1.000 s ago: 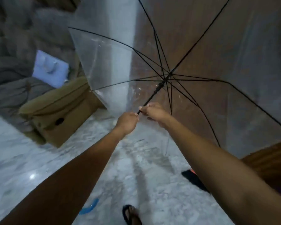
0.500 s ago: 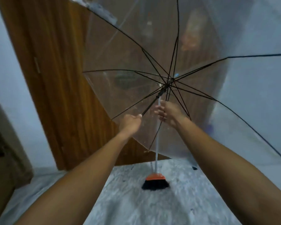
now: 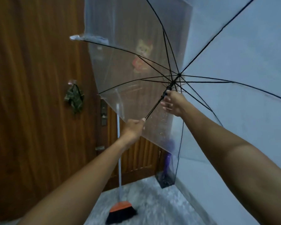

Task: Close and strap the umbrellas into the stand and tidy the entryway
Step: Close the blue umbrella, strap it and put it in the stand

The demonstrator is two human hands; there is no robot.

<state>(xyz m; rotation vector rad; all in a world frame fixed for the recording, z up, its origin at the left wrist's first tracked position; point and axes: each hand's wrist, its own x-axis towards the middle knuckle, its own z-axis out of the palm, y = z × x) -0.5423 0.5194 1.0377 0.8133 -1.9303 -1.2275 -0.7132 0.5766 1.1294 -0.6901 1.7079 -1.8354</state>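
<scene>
A clear plastic umbrella (image 3: 221,51) with black ribs is fully open in front of me, its canopy filling the upper right. My left hand (image 3: 133,129) is closed around the lower end of its black shaft. My right hand (image 3: 173,103) is higher up the shaft at the black runner, thumb and fingers around it, just below the hub where the ribs meet. In the corner by the door stands a dark umbrella stand (image 3: 166,179) with a purple umbrella (image 3: 167,163) upright in it, seen partly through the canopy.
A brown wooden door (image 3: 31,95) fills the left. A broom (image 3: 120,210) with an orange head and black bristles leans against it on the marble floor (image 3: 161,207). A camouflage cloth (image 3: 74,99) hangs from a hook. A white wall (image 3: 258,135) is on the right.
My view swung right, from the cardboard box and floor to the door and corner. The open umbrella shifted up and right, and my hands have moved apart along the shaft.
</scene>
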